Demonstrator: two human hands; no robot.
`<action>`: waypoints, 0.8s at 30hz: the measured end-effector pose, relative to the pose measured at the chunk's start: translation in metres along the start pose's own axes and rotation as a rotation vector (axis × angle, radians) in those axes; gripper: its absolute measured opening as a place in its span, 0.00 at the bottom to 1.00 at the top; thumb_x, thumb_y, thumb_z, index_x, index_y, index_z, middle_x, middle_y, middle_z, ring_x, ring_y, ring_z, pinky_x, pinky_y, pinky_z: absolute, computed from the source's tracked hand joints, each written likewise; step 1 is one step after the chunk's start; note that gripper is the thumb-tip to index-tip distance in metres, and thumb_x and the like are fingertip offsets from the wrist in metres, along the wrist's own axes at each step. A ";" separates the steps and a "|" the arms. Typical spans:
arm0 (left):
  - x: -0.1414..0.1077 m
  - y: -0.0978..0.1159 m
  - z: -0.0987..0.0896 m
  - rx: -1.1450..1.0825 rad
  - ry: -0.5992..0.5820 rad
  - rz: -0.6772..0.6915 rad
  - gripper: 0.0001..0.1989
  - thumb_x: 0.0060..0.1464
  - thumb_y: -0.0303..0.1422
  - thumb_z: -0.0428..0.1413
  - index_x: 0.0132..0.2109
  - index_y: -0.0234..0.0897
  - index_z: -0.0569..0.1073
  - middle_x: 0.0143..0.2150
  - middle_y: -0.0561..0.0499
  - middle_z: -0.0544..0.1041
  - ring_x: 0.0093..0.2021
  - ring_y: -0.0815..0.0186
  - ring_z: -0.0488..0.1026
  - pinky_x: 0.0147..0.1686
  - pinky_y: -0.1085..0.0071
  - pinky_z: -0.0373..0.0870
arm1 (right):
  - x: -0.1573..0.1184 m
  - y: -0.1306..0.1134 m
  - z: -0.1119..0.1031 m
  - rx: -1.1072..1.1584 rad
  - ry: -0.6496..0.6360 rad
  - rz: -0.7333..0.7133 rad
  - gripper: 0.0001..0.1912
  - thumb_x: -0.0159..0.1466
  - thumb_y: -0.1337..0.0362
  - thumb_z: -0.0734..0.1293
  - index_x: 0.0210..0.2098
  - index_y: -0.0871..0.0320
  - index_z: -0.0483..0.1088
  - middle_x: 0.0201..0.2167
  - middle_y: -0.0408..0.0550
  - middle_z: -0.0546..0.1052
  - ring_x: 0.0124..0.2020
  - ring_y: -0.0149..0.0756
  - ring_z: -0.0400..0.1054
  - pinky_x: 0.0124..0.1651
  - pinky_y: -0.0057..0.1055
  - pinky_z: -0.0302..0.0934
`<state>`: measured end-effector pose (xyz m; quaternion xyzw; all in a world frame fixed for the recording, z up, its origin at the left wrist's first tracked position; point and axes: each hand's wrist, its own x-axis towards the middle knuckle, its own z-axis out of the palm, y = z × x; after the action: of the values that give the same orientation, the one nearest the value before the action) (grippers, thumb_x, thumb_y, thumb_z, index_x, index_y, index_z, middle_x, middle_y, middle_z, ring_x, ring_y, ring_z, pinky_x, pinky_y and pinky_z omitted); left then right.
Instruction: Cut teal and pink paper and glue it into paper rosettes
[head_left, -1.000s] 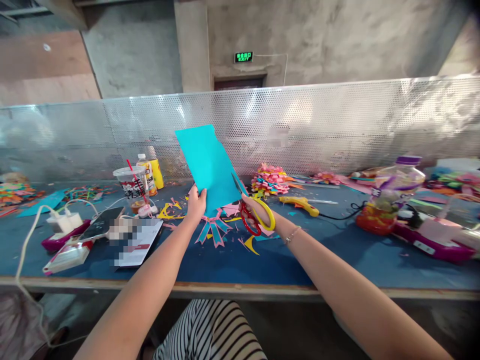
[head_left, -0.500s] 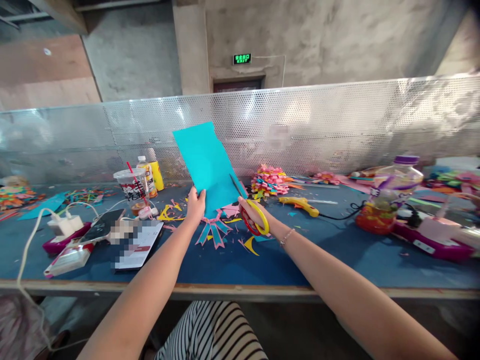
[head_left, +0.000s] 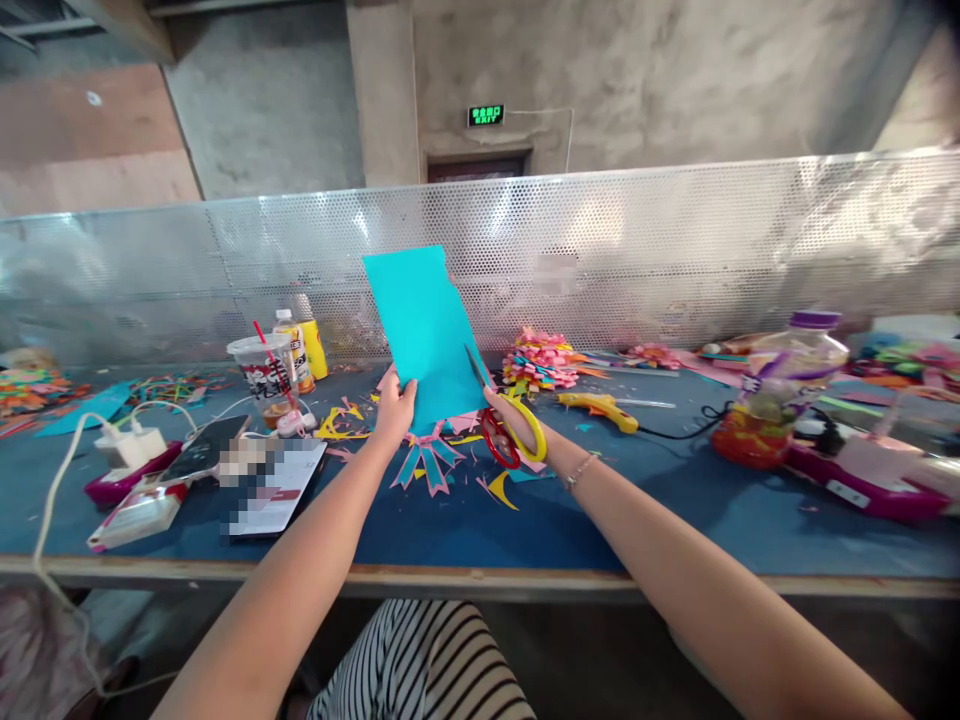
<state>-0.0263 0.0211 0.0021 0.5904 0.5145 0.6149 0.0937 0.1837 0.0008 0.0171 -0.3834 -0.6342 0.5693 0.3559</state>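
Observation:
My left hand [head_left: 394, 408] is closed on the lower left edge of a bright blue sheet of paper [head_left: 426, 335], held upright above the table. In my right hand [head_left: 510, 412] is a pair of scissors [head_left: 534, 432] with red and yellow handles; its dark blades point up along the sheet's lower right edge. Whether my right fingers also touch the paper I cannot tell. Below the sheet, a blue-and-pink paper piece with pointed strips [head_left: 427, 465] lies on the table, its top partly hidden. Yellow paper scraps [head_left: 501, 490] lie around it.
A yellow glue gun [head_left: 600, 408] lies to the right, near a jug with a purple lid [head_left: 787, 385]. A pile of pink paper pieces [head_left: 541, 362] sits behind. On the left are a cup with a red straw [head_left: 264, 375], phones and a power strip. A perforated metal screen [head_left: 637, 255] stands behind.
The blue sheet has shifted slightly right and turned a little more upright. The scissors and my right hand have moved slightly right. Both hands keep their hold.

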 end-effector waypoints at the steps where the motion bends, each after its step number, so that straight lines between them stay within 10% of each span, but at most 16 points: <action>1: 0.000 0.000 0.000 0.007 -0.011 -0.005 0.08 0.53 0.34 0.48 0.39 0.35 0.65 0.36 0.46 0.71 0.35 0.63 0.68 0.36 0.68 0.63 | 0.000 0.000 -0.001 -0.013 0.000 0.010 0.27 0.56 0.40 0.54 0.17 0.58 0.55 0.08 0.38 0.57 0.08 0.22 0.49 0.11 0.22 0.43; 13: -0.001 0.000 0.001 -0.054 -0.032 0.002 0.11 0.53 0.35 0.48 0.43 0.36 0.66 0.39 0.46 0.72 0.38 0.63 0.69 0.38 0.68 0.64 | 0.007 0.009 0.001 -0.203 0.144 -0.162 0.27 0.56 0.38 0.53 0.18 0.57 0.55 0.06 0.37 0.57 0.07 0.24 0.50 0.10 0.23 0.45; 24: -0.002 0.003 0.001 -0.064 -0.032 -0.002 0.10 0.53 0.34 0.48 0.41 0.35 0.66 0.36 0.47 0.72 0.36 0.63 0.69 0.37 0.68 0.64 | 0.000 0.003 0.006 -0.061 0.093 -0.033 0.28 0.56 0.38 0.53 0.16 0.56 0.54 0.07 0.39 0.56 0.09 0.24 0.48 0.11 0.24 0.43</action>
<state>-0.0232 0.0189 0.0022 0.5962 0.4937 0.6213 0.1214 0.1780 -0.0016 0.0133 -0.4096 -0.6402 0.5252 0.3827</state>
